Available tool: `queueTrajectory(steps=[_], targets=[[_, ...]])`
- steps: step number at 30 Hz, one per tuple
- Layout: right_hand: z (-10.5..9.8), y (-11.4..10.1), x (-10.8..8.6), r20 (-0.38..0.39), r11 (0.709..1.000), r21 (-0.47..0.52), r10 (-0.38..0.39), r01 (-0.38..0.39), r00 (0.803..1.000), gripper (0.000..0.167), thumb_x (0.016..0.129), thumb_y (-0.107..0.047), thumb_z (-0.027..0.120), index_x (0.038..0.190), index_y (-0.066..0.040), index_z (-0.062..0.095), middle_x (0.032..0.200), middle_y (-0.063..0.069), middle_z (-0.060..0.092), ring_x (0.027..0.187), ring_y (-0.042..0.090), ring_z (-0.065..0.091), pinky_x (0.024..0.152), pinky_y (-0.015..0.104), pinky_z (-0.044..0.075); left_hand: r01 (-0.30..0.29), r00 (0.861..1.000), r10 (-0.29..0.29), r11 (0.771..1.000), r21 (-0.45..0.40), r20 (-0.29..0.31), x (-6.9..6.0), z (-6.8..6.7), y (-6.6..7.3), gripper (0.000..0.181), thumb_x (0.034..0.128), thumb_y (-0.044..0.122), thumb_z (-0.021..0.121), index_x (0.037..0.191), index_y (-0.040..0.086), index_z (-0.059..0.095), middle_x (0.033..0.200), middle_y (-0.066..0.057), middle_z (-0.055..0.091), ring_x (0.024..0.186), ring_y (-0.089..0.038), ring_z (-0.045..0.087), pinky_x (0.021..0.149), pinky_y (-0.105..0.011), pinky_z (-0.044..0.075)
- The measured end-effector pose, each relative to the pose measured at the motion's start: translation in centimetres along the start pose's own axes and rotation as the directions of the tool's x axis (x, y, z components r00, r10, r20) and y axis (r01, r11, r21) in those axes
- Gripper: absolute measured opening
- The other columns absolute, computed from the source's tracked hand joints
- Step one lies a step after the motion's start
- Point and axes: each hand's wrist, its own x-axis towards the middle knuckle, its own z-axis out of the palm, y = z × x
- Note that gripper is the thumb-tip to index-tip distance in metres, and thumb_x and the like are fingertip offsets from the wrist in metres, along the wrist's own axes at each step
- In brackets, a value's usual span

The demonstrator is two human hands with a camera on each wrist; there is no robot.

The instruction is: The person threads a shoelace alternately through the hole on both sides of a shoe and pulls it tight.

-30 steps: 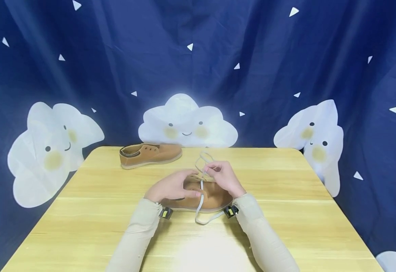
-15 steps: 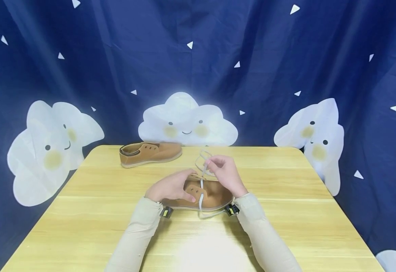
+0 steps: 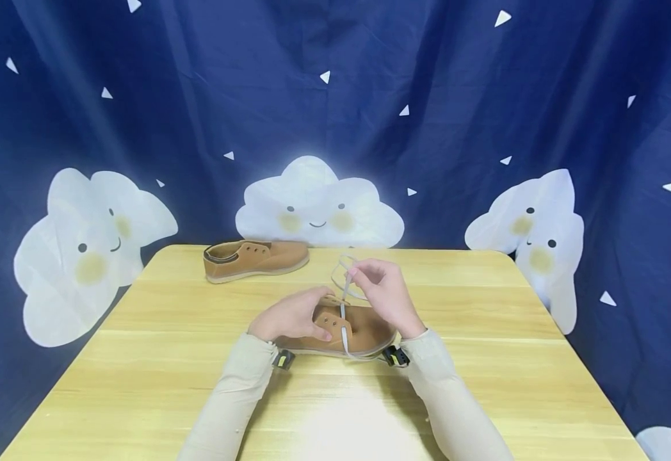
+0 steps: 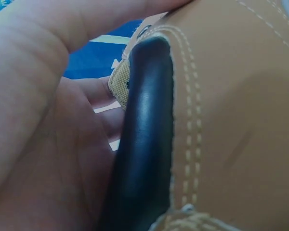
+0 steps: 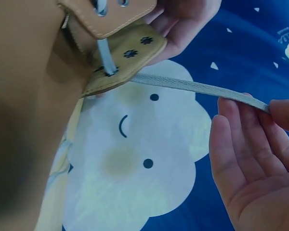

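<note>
- Blue cloud-printed curtain (image 3: 364, 77) hangs behind my bench (image 3: 139, 358).
- Brown shoe (image 3: 368, 328) sits mid-bench, long axis crosswise, toe rightward.
- My left fingers (image 4: 97, 91) grip it around the opening.
- My right fingers (image 5: 224, 144) pinch its grey lace (image 5: 188, 86), stretched straight from the far eyelet flap (image 5: 142, 55).

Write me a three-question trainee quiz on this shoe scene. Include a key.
1. True or false: the left hand grips the near shoe.
2. Choose one. The shoelace is pinched by: a) the left hand; b) the right hand; c) neither hand.
3. Short answer: where on the table does the second shoe rest, as the head view shows it?

Key
1. True.
2. b.
3. At the far edge, left of centre.
</note>
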Motion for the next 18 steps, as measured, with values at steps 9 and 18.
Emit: queueTrajectory(steps=[9,18], targets=[[-0.7,-1.8,-0.8,-0.025,0.998,0.037,-0.056,0.057,0.998,0.018,0.100,-0.018,0.069,0.105,-0.003,0.077,0.102,0.017,0.078,0.096,0.018,0.074,0.101,0.038,0.058,-0.015,1.000,0.015,1.000,-0.007,-0.004,0.0,0.2,-0.1,0.084,0.0790,0.028,0.090,0.148,0.005,0.047,0.147,-0.012,0.059,0.139,-0.032,0.055,0.118,-0.048,0.045],[-1.7,-4.1,-1.6,-0.060,0.970,0.152,-0.183,0.190,0.981,0.014,0.098,-0.008,0.068,0.102,0.003,0.075,0.100,0.024,0.077,0.095,0.010,0.075,0.092,0.027,0.060,-0.025,0.999,0.025,1.000,-0.013,-0.023,0.0,0.2,-0.3,0.079,0.0790,0.028,0.090,0.145,0.009,0.050,0.145,-0.010,0.060,0.138,-0.031,0.056,0.117,-0.048,0.045]])
